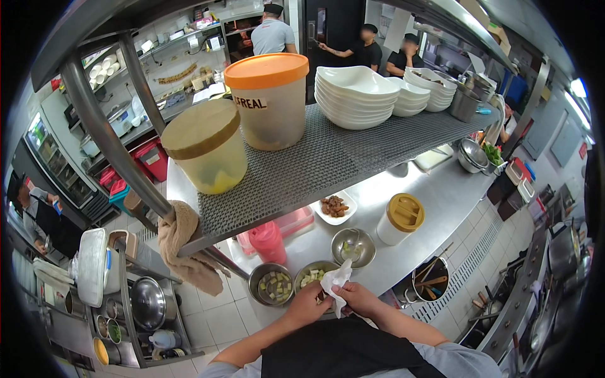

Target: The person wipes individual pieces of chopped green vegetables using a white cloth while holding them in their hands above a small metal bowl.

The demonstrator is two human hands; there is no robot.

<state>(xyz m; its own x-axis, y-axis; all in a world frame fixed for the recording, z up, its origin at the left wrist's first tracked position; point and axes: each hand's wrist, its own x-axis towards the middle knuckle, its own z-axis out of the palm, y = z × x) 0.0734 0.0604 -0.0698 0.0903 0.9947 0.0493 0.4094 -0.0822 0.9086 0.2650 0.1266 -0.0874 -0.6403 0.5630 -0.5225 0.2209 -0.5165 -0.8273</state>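
In front of my apron, my right hand (357,297) pinches a crumpled white paper towel or thin cloth (338,283). My left hand (307,301) is close against its left side with the fingers curled; what its fingertips hold is hidden. Just beyond the hands stands a metal bowl of pale green diced vegetable (312,278), partly covered by them. A second metal bowl (253,289) of similar dice sits to the left. Past the towel is another steel bowl (366,253) with a few pale pieces inside.
The steel table (302,243) also bears a white dish of brown food (335,210), a yellow-lidded jar (401,219) and a pink bottle (268,243). A shelf (288,177) overhangs it with tubs and stacked white bowls (354,99). A utensil pot (430,281) stands right. Several people are around.
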